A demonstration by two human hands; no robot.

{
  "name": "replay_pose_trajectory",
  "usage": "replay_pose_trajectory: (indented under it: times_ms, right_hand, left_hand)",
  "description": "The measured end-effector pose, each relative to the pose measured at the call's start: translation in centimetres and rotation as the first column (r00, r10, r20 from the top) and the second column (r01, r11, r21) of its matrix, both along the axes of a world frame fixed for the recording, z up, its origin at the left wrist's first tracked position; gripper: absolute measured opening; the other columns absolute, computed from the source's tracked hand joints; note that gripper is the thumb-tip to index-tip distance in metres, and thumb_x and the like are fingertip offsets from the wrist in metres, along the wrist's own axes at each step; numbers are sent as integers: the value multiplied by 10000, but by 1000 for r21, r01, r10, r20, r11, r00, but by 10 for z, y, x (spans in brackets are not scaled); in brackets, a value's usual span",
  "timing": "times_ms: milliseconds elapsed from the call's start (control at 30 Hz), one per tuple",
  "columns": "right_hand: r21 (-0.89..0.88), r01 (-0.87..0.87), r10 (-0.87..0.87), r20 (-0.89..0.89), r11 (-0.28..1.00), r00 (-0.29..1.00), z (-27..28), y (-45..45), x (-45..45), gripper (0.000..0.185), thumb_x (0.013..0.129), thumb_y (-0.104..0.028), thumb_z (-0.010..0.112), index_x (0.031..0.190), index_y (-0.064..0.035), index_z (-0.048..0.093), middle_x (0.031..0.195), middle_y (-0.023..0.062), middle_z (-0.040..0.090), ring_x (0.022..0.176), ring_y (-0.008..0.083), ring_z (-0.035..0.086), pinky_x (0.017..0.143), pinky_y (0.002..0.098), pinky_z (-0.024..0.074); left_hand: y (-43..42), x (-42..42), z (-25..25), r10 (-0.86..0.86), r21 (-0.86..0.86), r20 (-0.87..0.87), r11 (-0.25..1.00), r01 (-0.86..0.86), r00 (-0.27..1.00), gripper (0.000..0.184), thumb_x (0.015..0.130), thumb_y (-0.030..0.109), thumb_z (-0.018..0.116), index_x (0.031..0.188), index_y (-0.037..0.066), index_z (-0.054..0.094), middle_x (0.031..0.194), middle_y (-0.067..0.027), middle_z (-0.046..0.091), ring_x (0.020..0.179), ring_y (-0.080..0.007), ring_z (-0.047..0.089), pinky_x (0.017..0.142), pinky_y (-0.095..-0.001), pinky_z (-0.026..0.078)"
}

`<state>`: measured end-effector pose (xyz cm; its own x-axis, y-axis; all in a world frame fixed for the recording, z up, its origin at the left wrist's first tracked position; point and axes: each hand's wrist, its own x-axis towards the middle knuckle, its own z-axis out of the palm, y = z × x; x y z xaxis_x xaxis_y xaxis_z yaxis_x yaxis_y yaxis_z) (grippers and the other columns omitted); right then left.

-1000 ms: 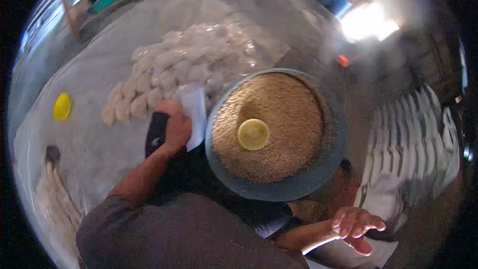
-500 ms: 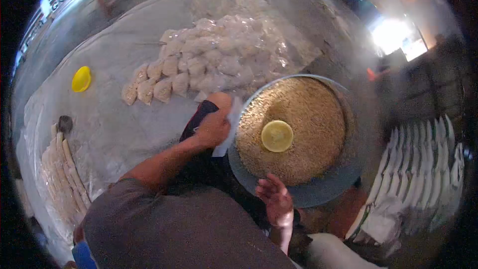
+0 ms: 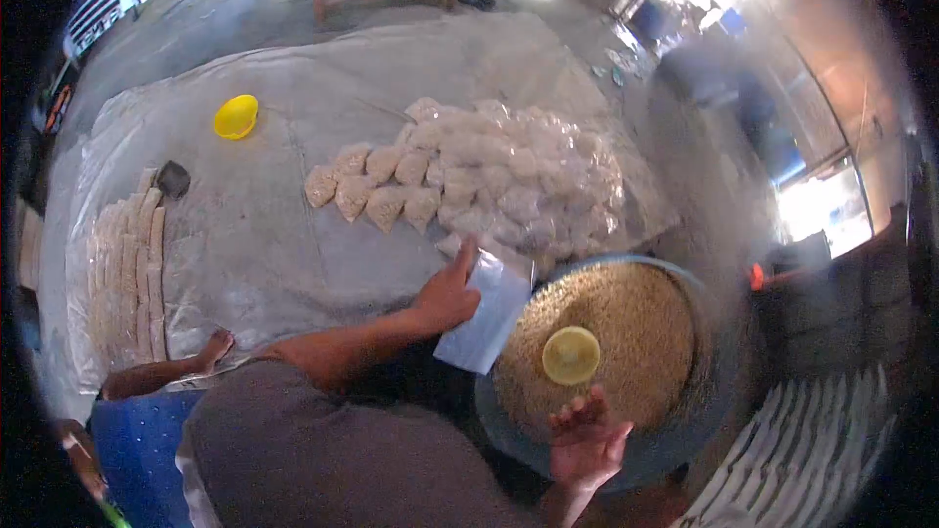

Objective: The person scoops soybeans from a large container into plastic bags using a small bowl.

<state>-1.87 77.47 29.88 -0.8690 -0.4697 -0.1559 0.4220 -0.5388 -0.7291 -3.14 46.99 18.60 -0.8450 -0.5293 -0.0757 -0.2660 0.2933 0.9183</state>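
My left hand (image 3: 448, 299) is closed on a flat clear plastic bag (image 3: 487, 313), which hangs beside the tub with its broad face showing. My right hand (image 3: 587, 442) is open above the near rim of the round tub (image 3: 626, 469), fingers apart and palm turned up, holding nothing. Loose pale brown grain-like pieces (image 3: 636, 332) fill the tub. A small yellow bowl (image 3: 571, 356) sits on them, just beyond my right fingertips.
Many filled clear bags (image 3: 518, 171) lie on a grey sheet (image 3: 284, 264). A yellow bowl (image 3: 236, 117), a dark cup (image 3: 173, 179) and long filled tubes (image 3: 127, 274) are to the left. Another person's limb (image 3: 161, 375) is at lower left. White strips (image 3: 802, 450) lie at lower right.
The camera view has tilted, so the scene sits lower and further right. The bag in my left hand now shows its broad face instead of a narrow edge. My right hand stays open near the tub's rim.
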Motion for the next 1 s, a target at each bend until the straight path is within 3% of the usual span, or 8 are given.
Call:
replay_pose_trajectory:
  times_ms: [267,400,467,600,667,767,867,1000]
  right_hand:
    - [740,-204,227,72,640,971,-96,-50,-24,578,988,-470,535,1385,-51,506,1187,129,625,1045,288,613,972,455,472]
    - [764,461,567,-644,450,513,-155,-70,-34,552,963,-363,636,1382,-35,493,1231,133,602,1047,337,610,974,453,476]
    - [602,343,254,-691,721,677,-183,-79,-42,536,943,-293,679,1375,-29,502,1252,148,592,1058,346,607,966,448,485]
    - [304,74,-79,6,950,997,-186,-50,-57,473,929,-224,699,1338,-34,556,1316,175,566,1139,326,580,996,450,464]
    - [537,103,38,-246,837,969,-151,-24,-55,448,936,-241,695,1313,-32,573,1295,163,583,1120,315,591,985,444,472]
    - [725,413,407,-666,551,626,-85,4,-32,416,945,-267,688,1275,-29,599,1264,144,608,1091,298,608,969,436,483]
    - [671,552,493,-740,495,457,-57,28,-19,393,955,-293,682,1238,-27,625,1233,126,633,1062,282,625,953,428,495]
    - [481,332,-216,-280,812,935,-108,70,-30,393,952,-280,698,1224,-7,620,1214,94,654,1002,224,654,905,393,525]
  left_hand:
    - [16,9,-38,-225,-768,66,610,194,972,490,895,297,595,1348,112,582,1528,-259,364,1372,-456,371,1002,-580,412]
    - [40,-5,0,-481,-382,-43,818,431,876,459,835,154,624,1282,56,597,1378,-228,493,1222,-387,533,1031,-496,431]
    - [59,-18,-5,-523,-468,-216,796,383,824,518,819,147,669,1312,33,557,1381,-232,504,1201,-384,562,1030,-461,457]
    - [92,-6,14,-253,-204,-409,962,182,877,592,875,175,717,1376,-5,456,1378,-224,509,1157,-366,602,1004,-430,494]
    - [85,-15,-36,-434,460,-238,737,495,869,652,954,519,580,1352,17,459,1294,-207,577,1149,-374,606,1014,-475,486]
    - [49,-24,-17,-475,954,-250,-269,132,844,1122,759,936,363,1339,-13,515,1279,-238,613,1155,-412,606,1021,-555,466]
    - [75,-41,3,-531,937,-319,-304,174,785,914,923,738,450,1421,-28,455,1381,-229,546,1230,-387,577,1059,-541,436]
    - [139,-62,-14,-688,634,-566,-12,773,454,779,990,647,386,1444,17,454,1414,-208,526,1265,-329,548,1113,-478,373]
